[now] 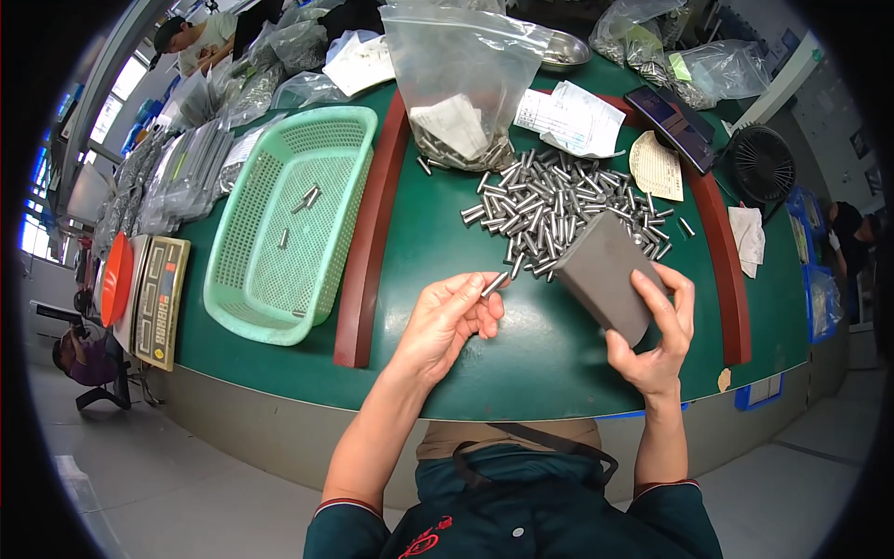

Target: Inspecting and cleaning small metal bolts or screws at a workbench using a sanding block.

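Note:
Between the thumb and fingers of my left hand [449, 321] is a small metal pin [495, 283], tilted, its upper end pointing up and right. My right hand [659, 337] grips a brown-grey rectangular block [596, 270] by its right side and lower end, thumb below and fingers on top. The block leans over the near right part of a heap of shiny metal pins [535, 205] and hides some of them. To the left, a light green perforated plastic basket [358, 219] has several pins lying in it.
Red bars [361, 298] flank the work area on a green table [521, 373]. A clear bag [466, 56] of pins stands behind the heap, beside papers [573, 119]. At right are a phone [672, 129] and black fan [762, 163]; a scale [160, 303] sits far left.

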